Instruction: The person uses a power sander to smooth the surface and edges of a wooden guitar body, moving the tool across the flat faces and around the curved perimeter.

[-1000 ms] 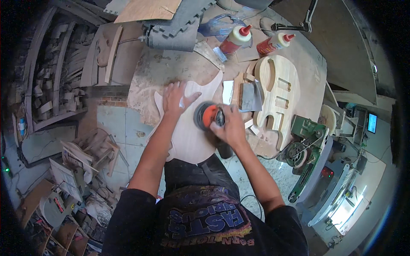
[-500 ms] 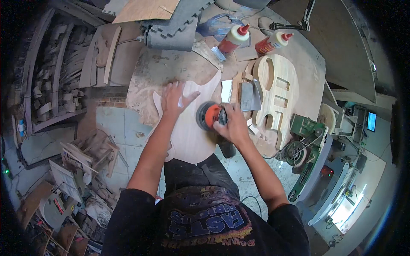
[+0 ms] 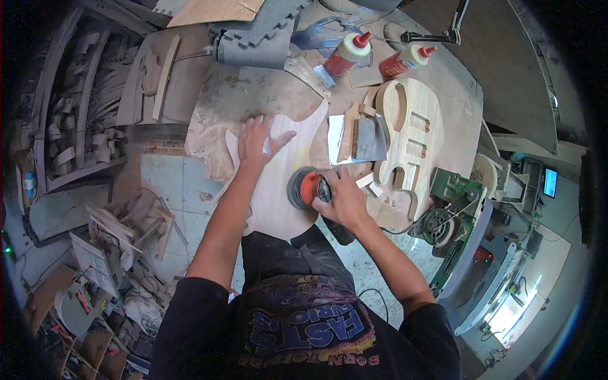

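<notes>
- The left hand [image 3: 259, 140] lies flat, fingers spread, on the upper part of the pale guitar body [image 3: 278, 183], just left of centre in the frame; it grips nothing, only presses down.
- The right hand [image 3: 342, 199] is closed over the orange sander [image 3: 306, 189], which sits on the body's right edge, at the frame's centre.
- Against the earlier frames, the sander and right hand sit about where they were, perhaps a touch lower along the body's right edge; the shift is slight.
- The left hand has stayed on the same spot near the body's upper horn, thumb pointing right as before.
- The guitar body has not visibly turned or slid on the bench [image 3: 240, 101]; its lower end overhangs toward the person's lap.
- A second body [image 3: 411, 142], with routed cavities, lies to the right of the sander, unchanged.
- Two glue bottles [image 3: 345, 57] with red tips stand at the upper centre, where they were.
- A grey block [image 3: 367, 139] rests between the two bodies, above the right hand.
- A green machine [image 3: 446, 209] sits at the right, below the second body.
</notes>
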The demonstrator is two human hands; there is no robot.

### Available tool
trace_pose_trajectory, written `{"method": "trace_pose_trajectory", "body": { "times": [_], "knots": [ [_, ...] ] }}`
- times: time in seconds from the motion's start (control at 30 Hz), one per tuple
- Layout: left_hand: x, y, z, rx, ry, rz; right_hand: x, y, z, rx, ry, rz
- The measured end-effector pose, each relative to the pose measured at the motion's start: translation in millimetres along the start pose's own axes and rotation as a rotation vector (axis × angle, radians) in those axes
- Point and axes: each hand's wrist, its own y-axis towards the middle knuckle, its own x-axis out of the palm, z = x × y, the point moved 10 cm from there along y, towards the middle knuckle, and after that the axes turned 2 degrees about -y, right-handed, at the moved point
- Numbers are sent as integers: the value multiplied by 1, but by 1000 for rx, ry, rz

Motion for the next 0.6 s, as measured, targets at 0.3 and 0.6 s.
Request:
{"method": "trace_pose_trajectory", "body": {
  "times": [0.3, 0.6],
  "knots": [
    [-3, -1, 2, 6, 0, 3, -1, 2, -2, -25, 15, 29],
    [-6, -2, 3, 0, -10, 14, -9, 16, -1, -39, 29, 116]
  ]
}}
